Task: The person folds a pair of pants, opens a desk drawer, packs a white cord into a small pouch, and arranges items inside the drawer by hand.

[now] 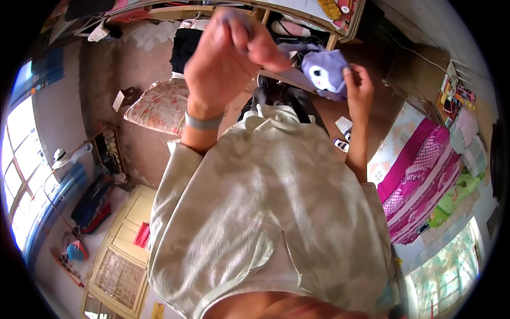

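A purple cloth item (323, 73) with a white patch, a dark eye and a pink cheek hangs at the upper right. My right hand (358, 87) pinches its right edge between thumb and fingers. From its upper left, a purple strip runs toward my left hand (226, 66). That hand is raised closer to the camera, blurred, with a grey band on the wrist and its fingers curled together. A bluish-purple blur shows at its fingertips, too smeared to identify. Between the two hands there is a gap.
An open drawer or shelf unit (305, 18) stands ahead at the top. A floral cushion (159, 108) lies at the left. White sandals (341, 144) rest on the floor at the right, near a bed with magenta bedding (417, 170). A cream door (123, 255) is at lower left.
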Tool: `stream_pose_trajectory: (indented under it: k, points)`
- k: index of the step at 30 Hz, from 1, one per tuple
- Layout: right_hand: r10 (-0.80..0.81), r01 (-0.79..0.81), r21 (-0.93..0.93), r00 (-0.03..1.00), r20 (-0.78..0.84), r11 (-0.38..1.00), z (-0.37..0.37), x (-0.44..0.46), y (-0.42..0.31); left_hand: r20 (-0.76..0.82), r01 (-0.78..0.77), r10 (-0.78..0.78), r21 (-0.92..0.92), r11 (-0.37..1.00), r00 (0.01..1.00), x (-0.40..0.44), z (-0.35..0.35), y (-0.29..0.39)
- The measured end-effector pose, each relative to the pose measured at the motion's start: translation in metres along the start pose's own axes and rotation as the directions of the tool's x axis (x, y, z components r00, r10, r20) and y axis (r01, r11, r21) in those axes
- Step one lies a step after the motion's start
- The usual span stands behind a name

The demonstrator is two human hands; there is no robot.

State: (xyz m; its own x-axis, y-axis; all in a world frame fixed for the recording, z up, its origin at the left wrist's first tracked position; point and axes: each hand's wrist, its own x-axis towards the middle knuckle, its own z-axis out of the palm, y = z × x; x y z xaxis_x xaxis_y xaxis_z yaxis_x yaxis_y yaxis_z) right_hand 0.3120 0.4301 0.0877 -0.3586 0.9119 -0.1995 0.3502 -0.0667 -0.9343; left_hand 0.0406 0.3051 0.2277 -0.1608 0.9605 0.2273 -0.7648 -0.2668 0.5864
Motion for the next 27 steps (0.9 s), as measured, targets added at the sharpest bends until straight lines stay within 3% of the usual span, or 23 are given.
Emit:
stream_pose_trajectory:
  k: [1, 2, 7, 9, 10, 12, 13, 14, 15, 16, 17, 19, 20, 21, 22, 23, 24, 26, 27]
  points:
    - [-0.028, 0.03, -0.016, 0.994, 0.104, 0.999, 0.005, 0.0, -0.004, 0.081, 0.042, -0.034, -0.096, 0.995, 0.996, 0.013, -0.001, 0.01]
    - [0.01, -0.022, 0.046, 0.972, 0.234, 0.999, 0.008, -0.001, -0.009, 0.046, 0.071, -0.06, -0.294, 0.953, 0.997, 0.024, -0.007, 0.015]
    - [-0.07, -0.163, 0.29, 0.754, 0.653, 0.943, 0.012, -0.006, -0.032, -0.087, -0.051, 0.05, -0.01, 0.999, 0.995, 0.086, -0.034, 0.038]
    - [-0.135, -0.174, 0.362, 0.717, 0.684, 0.916, 0.008, -0.009, -0.037, -0.305, 0.007, 0.164, 0.491, 0.871, 0.938, 0.097, -0.041, 0.041]
    - [-0.129, -0.236, 0.452, 0.757, 0.641, 0.86, 0.006, -0.013, -0.045, -0.302, 0.007, 0.166, 0.498, 0.867, 0.939, 0.096, -0.051, 0.035]
    - [-0.125, -0.281, 0.545, 0.796, 0.592, 0.79, 0.001, -0.019, -0.051, -0.453, 0.188, 0.153, 0.622, 0.76, 0.878, 0.071, -0.085, 0.0]
    - [-0.107, -0.266, 0.618, 0.86, 0.499, 0.74, -0.002, -0.019, -0.051, -0.327, 0.279, 0.042, 0.859, 0.429, 0.944, 0.044, -0.107, -0.024]
    - [-0.08, -0.243, 0.686, 0.912, 0.403, 0.686, -0.005, -0.018, -0.053, -0.432, 0.439, -0.161, 0.684, 0.582, 0.887, 0.019, -0.102, -0.045]
    - [-0.114, -0.152, 0.666, 0.934, 0.339, 0.731, -0.009, -0.016, -0.056, -0.453, 0.565, -0.342, 0.589, 0.578, 0.823, 0.003, -0.086, -0.068]
    - [-0.118, -0.152, 0.665, 0.932, 0.343, 0.731, -0.008, -0.015, -0.053, -0.373, 0.519, -0.36, 0.624, 0.585, 0.855, -0.02, -0.077, -0.102]
    - [-0.053, -0.132, 0.664, 0.966, 0.252, 0.736, -0.004, -0.016, -0.045, -0.467, 0.633, -0.427, 0.566, 0.528, 0.774, -0.04, -0.054, -0.129]
    - [0.044, -0.085, 0.632, 0.996, 0.08, 0.77, 0.006, -0.022, -0.029, -0.576, 0.746, -0.597, 0.033, 0.665, 0.558, -0.055, -0.018, -0.168]
    - [0.075, -0.061, 0.599, 0.997, 0.002, 0.798, 0.01, -0.025, -0.021, -0.576, 0.711, -0.56, 0.053, 0.701, 0.596, -0.062, -0.013, -0.185]
    - [0.219, -0.138, 0.655, 0.975, -0.043, 0.743, 0.015, -0.026, -0.017, -0.591, 0.646, -0.513, 0.02, 0.763, 0.623, -0.082, -0.023, -0.214]
    - [0.363, -0.204, 0.712, 0.929, -0.077, 0.672, 0.021, -0.027, -0.014, -0.624, 0.46, -0.513, -0.263, 0.848, 0.589, -0.086, -0.02, -0.24]
    - [0.34, -0.176, 0.643, 0.93, -0.14, 0.745, 0.027, -0.024, 0.001, -0.676, 0.459, -0.51, -0.275, 0.844, 0.532, -0.085, -0.015, -0.236]
    - [0.188, -0.081, 0.374, 0.948, -0.257, 0.924, 0.035, -0.019, 0.008, -0.722, 0.458, -0.505, -0.288, 0.841, 0.473, -0.082, -0.013, -0.229]
    - [0.073, -0.042, 0.108, 0.952, -0.297, 0.993, 0.044, -0.016, 0.02, -0.736, 0.451, -0.532, -0.339, 0.825, 0.419, -0.088, -0.029, -0.223]
    - [-0.026, 0.028, 0.003, 0.96, -0.278, 1.0, 0.049, -0.012, 0.012, -0.772, 0.502, -0.468, -0.227, 0.835, 0.429, -0.077, -0.02, -0.212]
